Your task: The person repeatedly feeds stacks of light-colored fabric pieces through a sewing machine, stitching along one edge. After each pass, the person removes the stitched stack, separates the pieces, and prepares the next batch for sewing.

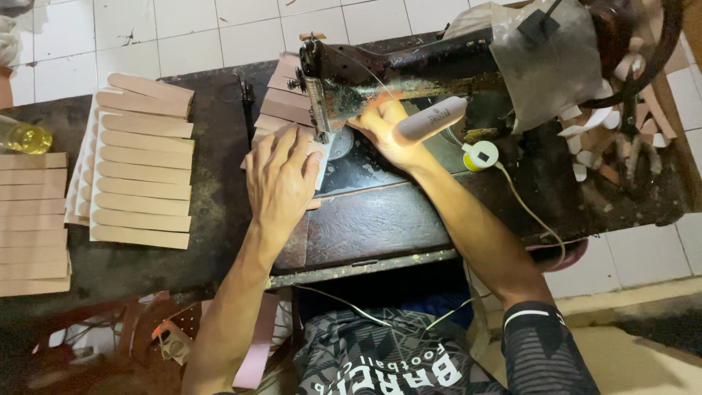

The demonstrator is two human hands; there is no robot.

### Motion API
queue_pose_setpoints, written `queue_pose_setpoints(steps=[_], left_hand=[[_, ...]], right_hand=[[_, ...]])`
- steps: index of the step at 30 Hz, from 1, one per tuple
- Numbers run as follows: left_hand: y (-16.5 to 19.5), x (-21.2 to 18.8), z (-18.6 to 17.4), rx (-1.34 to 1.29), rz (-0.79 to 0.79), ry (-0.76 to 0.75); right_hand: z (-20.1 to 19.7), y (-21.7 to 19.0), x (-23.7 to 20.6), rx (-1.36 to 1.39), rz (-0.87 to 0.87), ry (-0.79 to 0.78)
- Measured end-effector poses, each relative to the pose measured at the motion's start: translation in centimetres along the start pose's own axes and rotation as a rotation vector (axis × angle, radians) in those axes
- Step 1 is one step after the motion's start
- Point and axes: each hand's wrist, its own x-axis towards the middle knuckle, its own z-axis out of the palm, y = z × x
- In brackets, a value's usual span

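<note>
Pressing strip (316, 157) flat, left hand (281, 179) grip apart | right hand (384, 128) grip unclear beside needle | table edge near

We see a dark worn sewing table (212, 271) over white floor tiles (219, 29). On it: old black sewing machine (409, 73) at center-right, w/ tan strips (281, 110) just beside its needle end; fanned stack of tan strips (142, 168) to the left; another strip pile (33, 219) at far left edge; yellowish bottle (25, 137) near that pile.
</note>
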Motion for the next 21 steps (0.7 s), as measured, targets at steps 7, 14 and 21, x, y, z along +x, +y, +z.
queue_pose_setpoints(steps=[7,14,21], left_hand=[[1.3,-1.3,-0.1,0.077,-0.006,-0.009],[1.9,-1.4,0.0,0.101,-0.03,0.005],[2.3,-1.4,0.0,0.12,-0.01,0.038]], right_hand=[[-0.1,0.4,0.0,0.031,-0.02,-0.008],[0.0,0.3,-0.1,0.109,-0.032,-0.027],[0.5,-0.4,-0.2,0.104,0.004,-0.035]])
